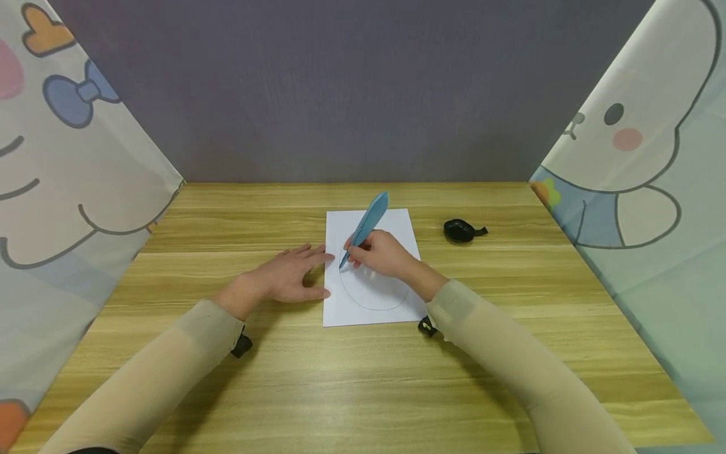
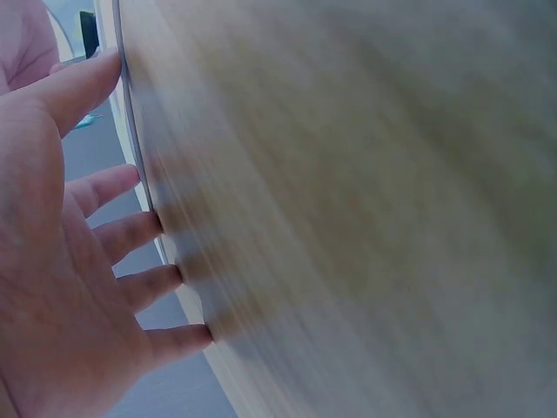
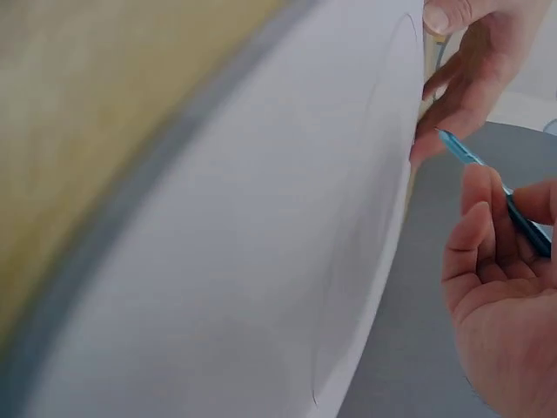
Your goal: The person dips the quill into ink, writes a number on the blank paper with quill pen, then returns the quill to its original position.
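A white sheet of paper [image 1: 371,221] lies on the wooden table, with a thin curved line [image 1: 380,309] drawn on it like a large rounded outline. My right hand [image 1: 382,253] pinches a blue feather-shaped pen [image 1: 371,217] between thumb and fingers over the paper's middle. The pen's tip points down and left, close to the left part of the line. At the paper's left edge my left hand [image 1: 289,275] rests with spread fingers, its thumb and fingertips on the border. The left wrist view shows those fingers [image 2: 130,235] extended; in the right wrist view the pen [image 3: 461,150] slants from the right fingers.
Right of the paper sits a small black rounded object [image 1: 458,231] with a short tab. A grey panel [image 1: 351,94] stands behind the wooden table [image 1: 317,391]. Cartoon-printed cloths [image 1: 629,126] hang on both sides.
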The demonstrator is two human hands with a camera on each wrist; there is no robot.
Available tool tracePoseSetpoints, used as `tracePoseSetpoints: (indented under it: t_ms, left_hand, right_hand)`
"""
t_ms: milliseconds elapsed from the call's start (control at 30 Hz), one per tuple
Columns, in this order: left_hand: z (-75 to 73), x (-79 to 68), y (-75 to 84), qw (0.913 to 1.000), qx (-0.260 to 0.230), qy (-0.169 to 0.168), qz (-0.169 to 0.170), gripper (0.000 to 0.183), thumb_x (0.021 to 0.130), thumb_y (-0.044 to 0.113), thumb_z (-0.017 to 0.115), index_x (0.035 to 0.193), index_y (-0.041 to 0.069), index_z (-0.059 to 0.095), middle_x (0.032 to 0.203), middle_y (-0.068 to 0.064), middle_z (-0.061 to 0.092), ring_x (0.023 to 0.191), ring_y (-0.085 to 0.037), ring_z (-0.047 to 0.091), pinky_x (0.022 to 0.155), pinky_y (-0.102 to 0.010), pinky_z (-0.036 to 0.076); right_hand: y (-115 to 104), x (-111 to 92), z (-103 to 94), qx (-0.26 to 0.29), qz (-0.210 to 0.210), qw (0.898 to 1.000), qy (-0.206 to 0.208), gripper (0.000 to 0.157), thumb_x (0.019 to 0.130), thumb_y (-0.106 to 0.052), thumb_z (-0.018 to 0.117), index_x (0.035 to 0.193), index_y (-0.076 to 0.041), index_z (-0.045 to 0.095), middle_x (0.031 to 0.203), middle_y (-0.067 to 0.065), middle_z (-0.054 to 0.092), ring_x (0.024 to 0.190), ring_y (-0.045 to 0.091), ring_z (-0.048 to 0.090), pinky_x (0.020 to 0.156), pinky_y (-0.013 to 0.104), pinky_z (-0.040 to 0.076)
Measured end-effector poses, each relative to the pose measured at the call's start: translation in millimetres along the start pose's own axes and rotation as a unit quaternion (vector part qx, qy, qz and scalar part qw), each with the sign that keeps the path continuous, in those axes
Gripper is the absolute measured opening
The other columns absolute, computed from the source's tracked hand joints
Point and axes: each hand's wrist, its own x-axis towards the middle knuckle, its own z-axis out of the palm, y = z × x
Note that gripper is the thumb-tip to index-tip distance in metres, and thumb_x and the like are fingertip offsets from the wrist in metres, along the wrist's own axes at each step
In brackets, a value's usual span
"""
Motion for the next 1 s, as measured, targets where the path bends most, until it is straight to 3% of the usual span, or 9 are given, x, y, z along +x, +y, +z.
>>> tracePoseSetpoints:
  t_ms: [400, 700, 1000]
  left_hand:
    - [-0.1, -1.7, 1.2, 1.0, 0.002, 0.002, 0.007, 0.085, 0.104, 0.059, 0.067, 0.172, 0.018, 0.038, 0.182, -0.018, 0.026, 0.166, -0.053, 0.023, 0.129, -0.08, 0.023]
    - [-1.7, -3.8, -1.1, 1.0, 0.003, 0.001, 0.006, 0.085, 0.105, 0.059, 0.066, 0.173, 0.019, 0.036, 0.183, -0.017, 0.024, 0.168, -0.05, 0.021, 0.13, -0.079, 0.021]
    - [-1.0, -3.6, -0.1, 0.9999, 0.007, 0.003, 0.007, 0.085, 0.105, 0.059, 0.066, 0.173, 0.018, 0.036, 0.182, -0.017, 0.025, 0.168, -0.05, 0.021, 0.13, -0.079, 0.021]
  right_hand:
    - [23, -27, -44.1, 0.117, 0.009, 0.992, 0.038, 0.033, 0.113, -0.011, 0.055, 0.129, 0.016, 0.069, 0.098, 0.02, 0.078, 0.076, 0.01, 0.072, 0.067, 0.022, 0.053]
    - [49, -62, -83.2, 0.086, 0.066, 0.991, 0.077, 0.039, 0.116, -0.02, 0.055, 0.131, 0.012, 0.07, 0.106, 0.023, 0.079, 0.085, 0.023, 0.072, 0.075, 0.031, 0.059]
    - [70, -86, -106.2, 0.098, 0.076, 0.988, 0.093, 0.039, 0.115, -0.017, 0.056, 0.132, 0.017, 0.066, 0.101, 0.016, 0.078, 0.086, 0.02, 0.076, 0.076, 0.028, 0.061]
